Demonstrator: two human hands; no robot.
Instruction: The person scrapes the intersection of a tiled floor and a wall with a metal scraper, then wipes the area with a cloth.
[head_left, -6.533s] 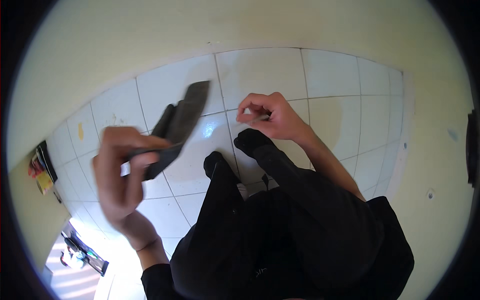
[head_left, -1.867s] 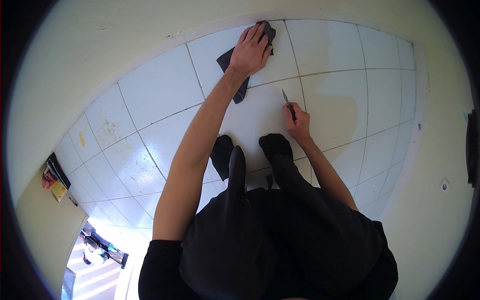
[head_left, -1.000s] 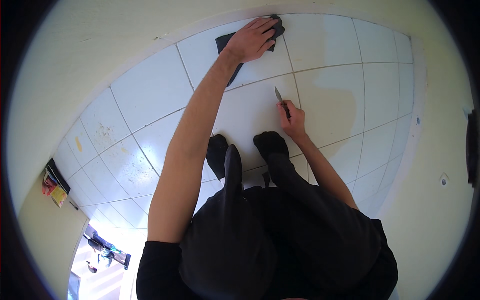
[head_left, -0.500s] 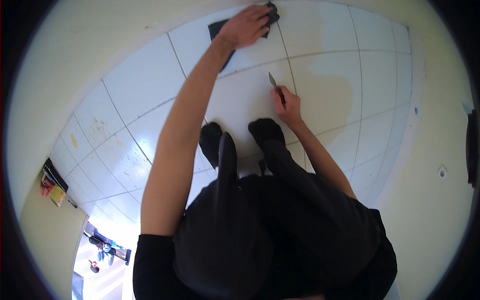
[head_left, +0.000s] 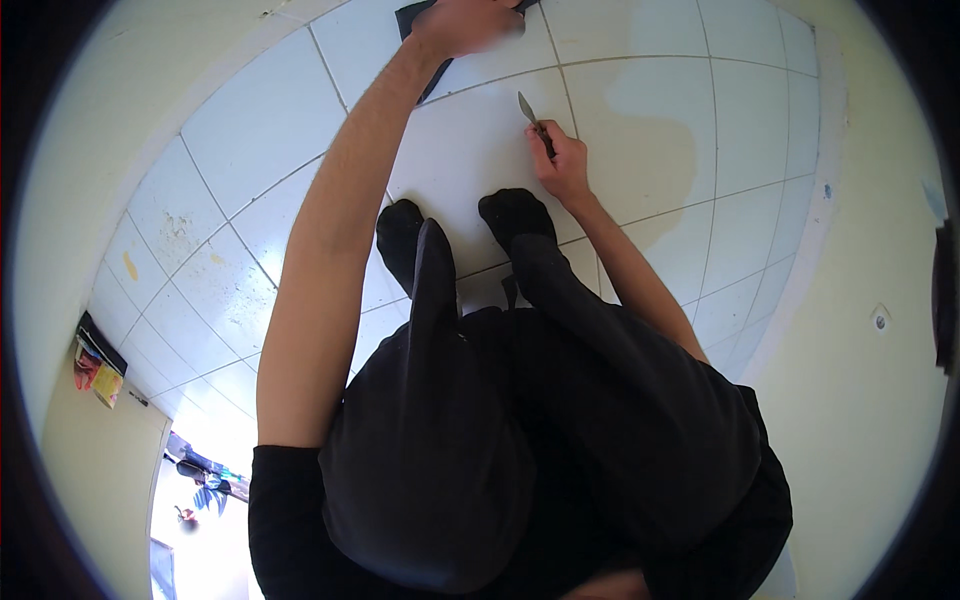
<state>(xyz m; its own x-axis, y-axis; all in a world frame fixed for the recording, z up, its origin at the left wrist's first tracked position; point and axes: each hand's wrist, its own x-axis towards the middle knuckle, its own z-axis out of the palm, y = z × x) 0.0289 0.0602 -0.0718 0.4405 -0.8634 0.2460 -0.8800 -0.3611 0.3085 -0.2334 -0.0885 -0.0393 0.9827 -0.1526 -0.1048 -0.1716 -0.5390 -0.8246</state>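
Observation:
My left hand is stretched far forward at the top edge, on a black cloth that lies on the floor tiles. Its fingers are blurred and partly cut off by the edge, with cloth bunched around them. Closer in, my right hand grips a small knife by its dark handle. The pointed metal blade angles up and left, just above the white tile floor. Between the two arms are my feet in black socks.
A beige damp-looking patch spreads over the tiles right of the knife. Yellowish stains and specks mark the left tiles. Pale walls border the floor. At the lower left, a small pile of items sits near a bright doorway.
The whole view has tilted, so floor, feet and hands sit higher in the picture. My left hand, now blurred, remains on the cloth; my right hand still holds the knife.

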